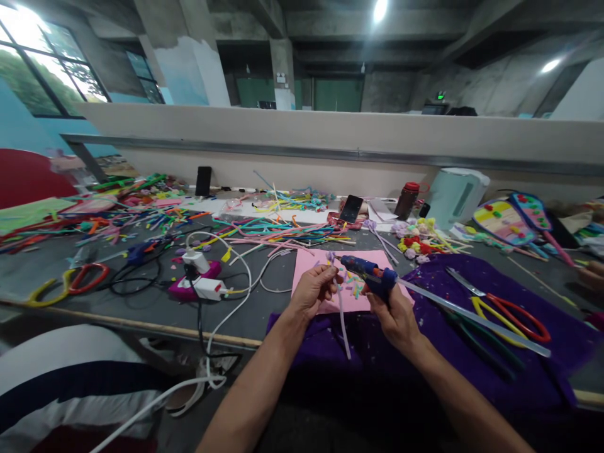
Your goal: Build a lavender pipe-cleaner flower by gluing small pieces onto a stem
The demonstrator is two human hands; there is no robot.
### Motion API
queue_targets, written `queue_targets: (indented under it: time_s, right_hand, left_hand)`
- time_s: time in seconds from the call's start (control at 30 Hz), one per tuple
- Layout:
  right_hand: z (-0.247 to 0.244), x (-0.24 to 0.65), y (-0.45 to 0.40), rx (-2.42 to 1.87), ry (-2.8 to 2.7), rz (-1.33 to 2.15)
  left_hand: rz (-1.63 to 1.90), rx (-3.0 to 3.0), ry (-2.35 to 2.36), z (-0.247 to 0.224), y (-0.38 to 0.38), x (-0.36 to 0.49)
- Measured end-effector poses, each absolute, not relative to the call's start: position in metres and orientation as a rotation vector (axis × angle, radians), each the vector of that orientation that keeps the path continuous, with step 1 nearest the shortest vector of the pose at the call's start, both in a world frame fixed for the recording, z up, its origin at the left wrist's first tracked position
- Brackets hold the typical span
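My left hand (315, 288) is closed around a pale lilac pipe-cleaner stem (344, 324), whose lower end hangs down past the pink sheet (380, 305). A small purple tuft shows at the top of the stem. My right hand (395, 314) grips a blue glue gun (365, 269), its nozzle pointing left, close to the tuft. Whether the nozzle touches it, I cannot tell. A long clear glue stick (476, 319) sticks out of the gun's back to the right. Small colored pieces lie on the pink sheet between my hands.
Scissors (516, 321) lie on the purple cloth (438, 270) at right. On the left are a power strip (205, 288) with cables, more scissors (70, 284) and another glue gun (139, 251). Pipe cleaners, phones, a bottle (406, 200) and another person's hand (592, 277) are farther out.
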State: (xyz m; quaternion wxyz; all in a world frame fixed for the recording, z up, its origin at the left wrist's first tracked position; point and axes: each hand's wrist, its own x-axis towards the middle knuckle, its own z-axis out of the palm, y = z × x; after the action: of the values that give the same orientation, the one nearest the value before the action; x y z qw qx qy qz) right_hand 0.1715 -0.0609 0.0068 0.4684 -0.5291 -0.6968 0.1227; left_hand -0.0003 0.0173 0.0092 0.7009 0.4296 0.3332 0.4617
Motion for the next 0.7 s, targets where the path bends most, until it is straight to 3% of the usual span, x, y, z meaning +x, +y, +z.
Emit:
queue_targets:
  time_s: [0.7]
  right_hand:
    - [0.0013, 0.1732, -0.0579, -1.357, -1.739, 0.096]
  left_hand:
    - [1.016, 0.979, 0.772, 0.0091, 0.0175, -0.0001]
